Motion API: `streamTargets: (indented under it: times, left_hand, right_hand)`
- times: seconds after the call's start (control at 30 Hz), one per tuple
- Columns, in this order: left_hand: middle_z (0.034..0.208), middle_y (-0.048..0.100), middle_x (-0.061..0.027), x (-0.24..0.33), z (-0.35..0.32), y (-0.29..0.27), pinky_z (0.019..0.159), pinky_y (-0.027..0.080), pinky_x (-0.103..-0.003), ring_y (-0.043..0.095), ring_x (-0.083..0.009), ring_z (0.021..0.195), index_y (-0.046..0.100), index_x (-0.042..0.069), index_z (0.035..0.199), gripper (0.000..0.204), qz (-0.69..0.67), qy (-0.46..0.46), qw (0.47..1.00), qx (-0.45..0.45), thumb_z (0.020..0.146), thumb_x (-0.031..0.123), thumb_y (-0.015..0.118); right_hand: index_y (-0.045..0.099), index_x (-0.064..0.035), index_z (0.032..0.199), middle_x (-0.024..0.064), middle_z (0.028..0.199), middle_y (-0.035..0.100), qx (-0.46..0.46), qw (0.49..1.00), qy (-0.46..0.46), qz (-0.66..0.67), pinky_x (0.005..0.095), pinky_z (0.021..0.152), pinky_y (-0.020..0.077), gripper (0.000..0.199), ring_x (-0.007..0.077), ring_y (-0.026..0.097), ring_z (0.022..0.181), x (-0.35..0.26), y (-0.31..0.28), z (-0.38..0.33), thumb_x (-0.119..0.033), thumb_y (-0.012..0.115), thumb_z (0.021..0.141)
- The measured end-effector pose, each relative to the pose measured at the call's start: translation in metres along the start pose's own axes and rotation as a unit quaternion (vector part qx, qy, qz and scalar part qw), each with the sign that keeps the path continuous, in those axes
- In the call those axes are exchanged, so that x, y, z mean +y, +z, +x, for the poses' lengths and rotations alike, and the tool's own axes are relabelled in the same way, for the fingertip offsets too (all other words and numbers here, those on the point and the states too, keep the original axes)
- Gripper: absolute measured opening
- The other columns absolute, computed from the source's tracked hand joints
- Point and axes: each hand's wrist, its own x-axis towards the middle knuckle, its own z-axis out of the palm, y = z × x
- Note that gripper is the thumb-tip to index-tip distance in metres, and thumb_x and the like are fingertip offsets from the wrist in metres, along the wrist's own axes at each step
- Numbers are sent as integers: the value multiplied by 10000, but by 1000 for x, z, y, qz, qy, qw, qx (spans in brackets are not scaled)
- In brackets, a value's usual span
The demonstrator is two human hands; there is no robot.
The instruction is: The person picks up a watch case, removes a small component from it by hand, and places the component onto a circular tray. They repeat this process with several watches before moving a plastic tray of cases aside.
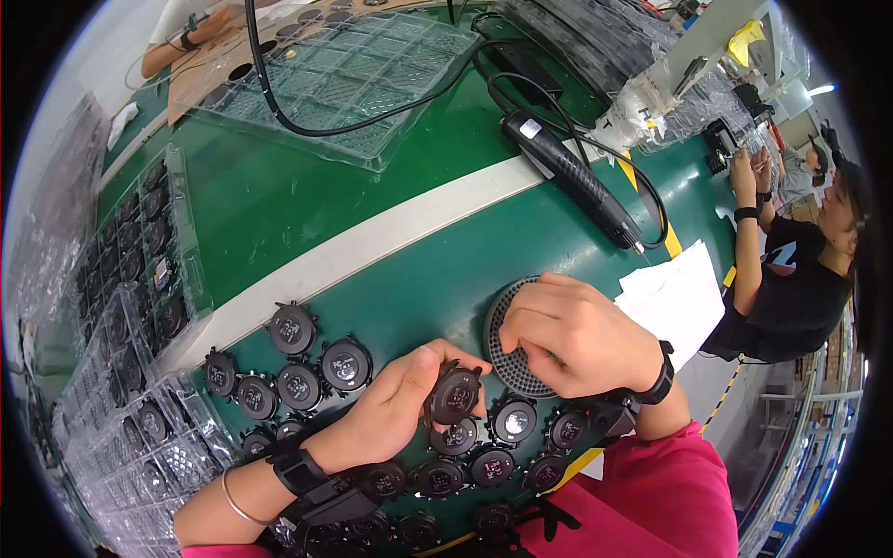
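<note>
My left hand (pixel 402 395) is closed around a black round watch case (pixel 456 394), held tilted with its dark back toward me. My right hand (pixel 584 337) is over a round black dish full of small holes (pixel 505 372). Its thumb and fingers are pinched together at the dish, and whatever is between them is hidden. Below my hands lie several more watch cases (pixel 491 466), some partly covered by my wrists. Another group of watch cases (pixel 299 385) lies left of my left hand.
A black electric screwdriver (pixel 577 181) with a cable lies beyond my right hand, near white paper sheets (pixel 684 296). Clear plastic trays (pixel 372 93) stand at the back, and filled trays (pixel 191 270) at the left. A co-worker (pixel 791 270) works at the right.
</note>
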Motion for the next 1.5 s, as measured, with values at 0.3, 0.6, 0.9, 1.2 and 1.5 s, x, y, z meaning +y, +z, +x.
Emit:
streamTargets:
  times: [0.3, 0.6, 0.9, 1.2, 1.5]
  left_hand:
    - [889, 643, -61, 0, 0, -1, 587, 450, -206, 531, -68, 668, 526, -7, 1178, 652, -14, 1, 1000, 2, 1016, 520, 178]
    - [878, 645, -40, -3, -1, -1, 616, 454, -208, 546, -61, 681, 524, 6, 1099, 545, 19, 46, 999, 5, 1029, 487, 276]
    - [860, 647, -55, -12, 0, 0, 643, 463, -227, 583, -85, 742, 515, 1, 1081, 495, 70, 99, 992, 29, 1018, 468, 366]
    - [834, 641, -50, -2, -1, 0, 638, 463, -240, 573, -91, 712, 512, 4, 1057, 453, 116, 56, 991, 25, 1024, 434, 376]
    - [864, 631, -61, 6, -4, 1, 632, 454, -230, 548, -85, 694, 523, 13, 1145, 453, 0, 5, 999, 42, 1052, 385, 282]
  right_hand:
    - [621, -50, 880, 56, 768, 588, 22, 998, -44, -38, 335, 597, 434, 191, 250, 579, 674, -4, -1, 2, 3, 688, 709]
    - [622, -18, 908, 81, 861, 591, 150, 980, -128, -7, 335, 579, 459, 226, 244, 589, 694, -10, 28, 10, -27, 752, 724]
    - [608, -15, 903, 98, 880, 584, 147, 982, -121, 2, 342, 587, 475, 236, 254, 590, 706, -11, 34, 9, -7, 742, 709]
    - [544, -12, 908, 96, 865, 579, 127, 987, -99, -7, 333, 583, 474, 281, 255, 577, 696, -12, 37, 8, 23, 710, 683]
    - [525, -28, 846, 99, 855, 584, 135, 988, -67, 14, 352, 591, 470, 246, 277, 577, 689, -10, 22, 6, 48, 664, 658]
